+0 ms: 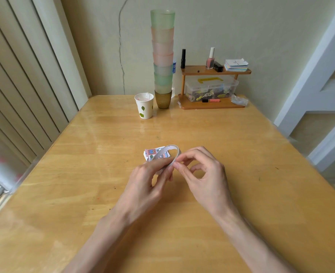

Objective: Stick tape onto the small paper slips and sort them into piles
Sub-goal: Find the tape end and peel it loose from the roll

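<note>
A thin white tape roll (169,149) is held upright above the middle of the wooden table (241,146). My left hand (146,182) grips its lower edge with curled fingers. My right hand (200,170) pinches the roll's right rim between thumb and forefinger. Just behind the roll lies a small pile of printed paper slips (149,153), partly hidden by the roll.
At the back of the table stand a white paper cup (144,105), a tall stack of coloured cups (163,56) and a small wooden shelf (212,104) with a clear box, bottles and cards. A radiator-like panel lines the left side.
</note>
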The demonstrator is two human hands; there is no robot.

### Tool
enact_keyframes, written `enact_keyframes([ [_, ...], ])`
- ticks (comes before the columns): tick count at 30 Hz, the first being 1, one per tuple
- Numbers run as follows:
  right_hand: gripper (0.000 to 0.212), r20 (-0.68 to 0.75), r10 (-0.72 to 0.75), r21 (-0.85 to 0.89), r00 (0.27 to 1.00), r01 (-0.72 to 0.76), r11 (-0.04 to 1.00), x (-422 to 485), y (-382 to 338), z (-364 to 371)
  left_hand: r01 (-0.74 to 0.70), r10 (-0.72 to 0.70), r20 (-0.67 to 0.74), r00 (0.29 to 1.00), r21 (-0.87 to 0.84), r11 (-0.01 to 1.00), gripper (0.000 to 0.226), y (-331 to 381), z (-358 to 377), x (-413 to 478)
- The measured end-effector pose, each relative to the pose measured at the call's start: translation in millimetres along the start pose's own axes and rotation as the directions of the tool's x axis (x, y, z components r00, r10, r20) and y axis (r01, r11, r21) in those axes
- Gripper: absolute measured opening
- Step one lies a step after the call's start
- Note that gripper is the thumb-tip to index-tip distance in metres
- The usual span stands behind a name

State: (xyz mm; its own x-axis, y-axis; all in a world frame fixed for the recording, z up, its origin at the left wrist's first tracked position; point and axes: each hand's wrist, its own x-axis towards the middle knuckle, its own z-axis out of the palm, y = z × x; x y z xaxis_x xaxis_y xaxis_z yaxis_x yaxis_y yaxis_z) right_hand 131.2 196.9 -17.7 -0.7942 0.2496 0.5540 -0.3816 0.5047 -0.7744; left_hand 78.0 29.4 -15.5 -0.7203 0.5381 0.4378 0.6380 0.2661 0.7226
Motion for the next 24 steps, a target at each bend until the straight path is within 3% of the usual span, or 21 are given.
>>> enact_keyframes([
  [16, 0.019, -0.073, 0.0, 0.021, 0.997, 0.002, 1.0, 0.1, -1.1, 0.8, 0.0, 0.0, -0.017, 1.0, 0.01, 1.0, 0.02, 1.0, -0.4, 0.0],
  [18, 0.024, -0.093, -0.042, -0.036, 0.995, 0.039, 0.999, -0.6, -1.1, 1.6, -0.001, 0.001, -0.028, 1.0, 0.005, 1.0, 0.018, 1.5, -0.4, -0.2],
  [21, 0.017, -0.127, -0.137, -0.163, 0.982, 0.116, 0.98, -3.8, 0.1, 4.9, -0.006, 0.005, -0.03, 1.0, -0.012, 1.0, 0.018, 3.8, -2.0, -0.2],
  [24, 0.012, -0.123, -0.153, -0.154, 0.981, 0.133, 0.979, -4.3, -0.9, 4.0, -0.01, 0.01, -0.032, 0.999, -0.008, 1.0, 0.017, 4.7, -3.0, -0.3],
])
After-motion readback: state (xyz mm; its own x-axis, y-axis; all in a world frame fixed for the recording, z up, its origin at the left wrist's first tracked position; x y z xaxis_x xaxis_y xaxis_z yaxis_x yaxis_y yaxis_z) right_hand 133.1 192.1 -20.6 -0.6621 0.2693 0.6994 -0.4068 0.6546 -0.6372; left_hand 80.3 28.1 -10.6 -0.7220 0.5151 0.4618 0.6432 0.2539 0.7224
